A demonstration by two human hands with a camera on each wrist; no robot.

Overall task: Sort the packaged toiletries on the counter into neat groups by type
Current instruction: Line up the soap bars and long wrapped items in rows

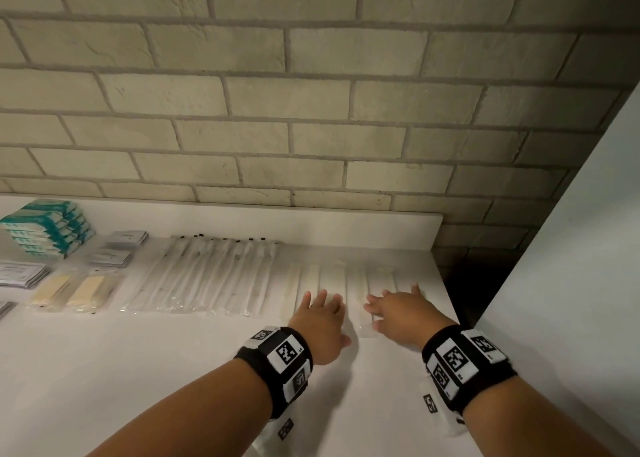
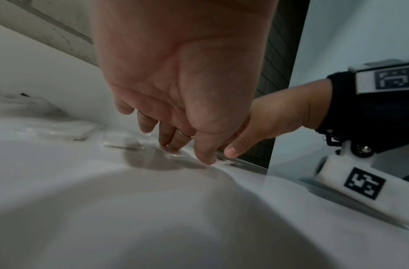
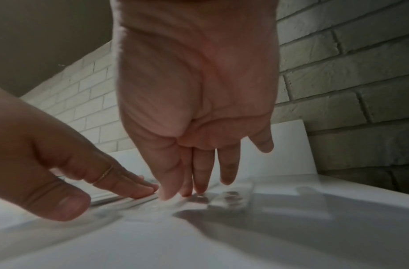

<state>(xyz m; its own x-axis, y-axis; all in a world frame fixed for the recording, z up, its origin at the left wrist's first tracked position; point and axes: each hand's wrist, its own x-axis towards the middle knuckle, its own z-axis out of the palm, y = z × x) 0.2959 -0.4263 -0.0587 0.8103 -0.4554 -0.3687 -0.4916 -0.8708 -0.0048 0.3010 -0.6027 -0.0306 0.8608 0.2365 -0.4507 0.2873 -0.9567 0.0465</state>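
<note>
A row of pale, clear-wrapped flat packets (image 1: 332, 280) lies on the white counter (image 1: 138, 370) near its right end. My left hand (image 1: 320, 309) lies flat on the left packets, fingers straight and pressing down (image 2: 173, 143). My right hand (image 1: 391, 306) rests beside it with straight fingers touching the right packets (image 3: 198, 189). One packet (image 1: 365, 328) sticks out toward me between the two hands. To the left lies a row of wrapped white toothbrushes (image 1: 204, 276).
At the far left stand teal boxes (image 1: 46, 228), grey sachets (image 1: 116, 248), cream items in clear bags (image 1: 76, 290) and a flat paper packet (image 1: 19, 273). A brick wall (image 1: 311, 110) backs the counter. A white panel (image 1: 571, 248) stands right of the counter's right edge.
</note>
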